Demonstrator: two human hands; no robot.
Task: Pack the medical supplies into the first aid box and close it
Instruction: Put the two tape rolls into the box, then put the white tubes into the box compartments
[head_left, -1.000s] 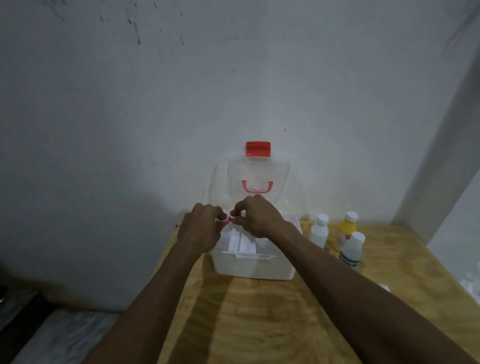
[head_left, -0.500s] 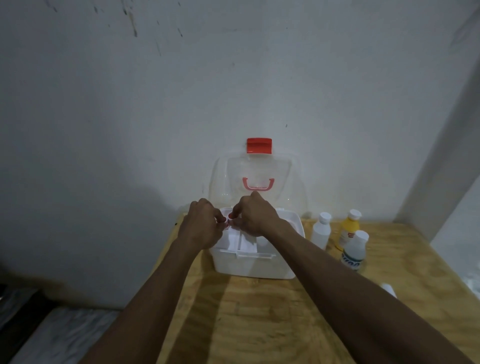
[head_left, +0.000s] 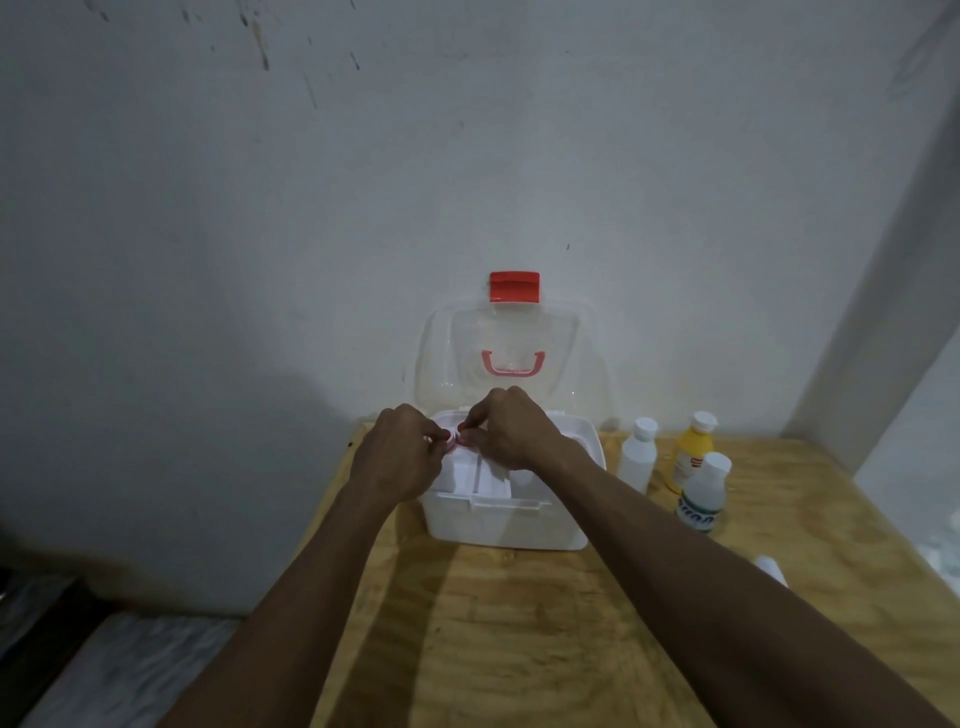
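**Packing under way: both hands over the open box**

A wooden table (head_left: 519, 639) stands against a pale wall, and on it, towards the back, sits the white first aid box (head_left: 506, 525). Its clear lid (head_left: 511, 358) stands upright against the wall, with a red latch (head_left: 514, 287) at the top edge and a pink handle (head_left: 513, 362) showing through the plastic. A divided white tray (head_left: 485, 480) lies in the top of the box.

To the right of the box, still on the table, three bottles wait: a white bottle (head_left: 638, 457) just beside the box, a yellow bottle (head_left: 692, 453) behind, and a clear bottle with a blue label (head_left: 702, 493) in front. A small white object (head_left: 771, 569) lies nearer the right forearm; what it is cannot be told.

The left hand (head_left: 397, 460) and right hand (head_left: 511, 428) meet over the rear left part of the tray, fingers curled in and pinching a small pink-and-white item (head_left: 453, 438) between them. It is too small to identify.

The step in hand appears to be setting this small item into a tray compartment. Next, the fingers would need to let go of it, and one hand reach right for the bottles; the lid can only come down once everything sits below the rim.
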